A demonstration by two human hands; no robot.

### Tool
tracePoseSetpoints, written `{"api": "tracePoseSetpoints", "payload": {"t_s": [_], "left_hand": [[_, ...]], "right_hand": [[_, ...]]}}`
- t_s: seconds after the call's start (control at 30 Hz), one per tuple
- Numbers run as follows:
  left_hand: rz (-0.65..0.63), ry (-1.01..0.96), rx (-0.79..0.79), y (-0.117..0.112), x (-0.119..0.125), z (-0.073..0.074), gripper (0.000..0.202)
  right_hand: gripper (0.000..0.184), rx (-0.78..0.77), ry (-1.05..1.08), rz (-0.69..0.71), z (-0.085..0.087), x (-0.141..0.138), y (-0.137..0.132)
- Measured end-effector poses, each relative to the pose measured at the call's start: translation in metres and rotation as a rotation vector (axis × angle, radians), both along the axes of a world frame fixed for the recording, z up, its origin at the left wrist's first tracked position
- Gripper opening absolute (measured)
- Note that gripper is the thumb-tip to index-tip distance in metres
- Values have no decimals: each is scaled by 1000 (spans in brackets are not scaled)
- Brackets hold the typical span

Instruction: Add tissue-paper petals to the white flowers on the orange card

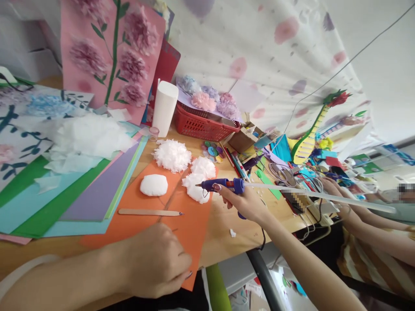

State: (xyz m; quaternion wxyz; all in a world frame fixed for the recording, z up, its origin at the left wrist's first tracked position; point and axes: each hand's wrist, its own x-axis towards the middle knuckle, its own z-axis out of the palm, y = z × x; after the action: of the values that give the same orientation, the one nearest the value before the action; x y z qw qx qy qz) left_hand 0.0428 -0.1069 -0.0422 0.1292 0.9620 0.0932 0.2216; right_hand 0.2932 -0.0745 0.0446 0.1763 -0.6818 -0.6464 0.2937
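Note:
My right hand (248, 201) grips a blue hot glue gun (223, 185), its nozzle pointing left over a white fluffy paper clump (198, 172). A long whitish glue stick (311, 195) sticks out behind the gun. Near the lower front edge of the orange paper (188, 233), my left hand (155, 261) is curled closed, and whatever its fingers hold, if anything, is hidden. On the orange paper lie a smooth white oval piece (154, 185) and a wooden stick (151, 212) with a dark tip. A second white fluffy pompom (171, 155) rests at the paper's far edge.
Coloured paper sheets (90, 194) and white tissue (92, 136) cover the left side. A white cylindrical container (164, 108), red basket (204, 123), small colourful discs (213, 150) and pens (238, 163) stand behind. Another person's arms (359, 216) reach in at right, among cables (282, 172).

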Motion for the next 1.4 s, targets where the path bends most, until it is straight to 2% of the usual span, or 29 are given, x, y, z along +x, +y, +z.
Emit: {"api": "tracePoseSetpoints", "payload": {"t_s": [0.2, 0.37, 0.63, 0.77, 0.87, 0.97, 1.07, 1.23, 1.4], "left_hand": [[54, 106, -84, 4, 3, 13, 17], [50, 119, -180, 2, 1, 10, 20], [96, 97, -187, -2, -3, 13, 16], [44, 24, -118, -2, -6, 11, 19], [8, -26, -40, -2, -8, 12, 22], [115, -33, -13, -1, -6, 10, 19], [194, -22, 49, 0, -3, 3, 28], [170, 45, 237, 3, -4, -3, 42], [201, 84, 241, 3, -4, -1, 45]], "right_hand": [[45, -4, 41, 64, 4, 0, -1], [47, -7, -18, 61, 6, -3, 1], [40, -14, 66, 38, 0, 3, -2], [41, -19, 27, -41, -1, 11, -5], [41, -26, 55, -37, 0, 10, -6], [41, -13, 71, -12, 1, 5, -7], [45, 4, 86, 2, -2, 4, -6], [43, 28, 107, 19, -13, 13, -7], [42, 52, 100, -22, -16, 21, -10]]}}
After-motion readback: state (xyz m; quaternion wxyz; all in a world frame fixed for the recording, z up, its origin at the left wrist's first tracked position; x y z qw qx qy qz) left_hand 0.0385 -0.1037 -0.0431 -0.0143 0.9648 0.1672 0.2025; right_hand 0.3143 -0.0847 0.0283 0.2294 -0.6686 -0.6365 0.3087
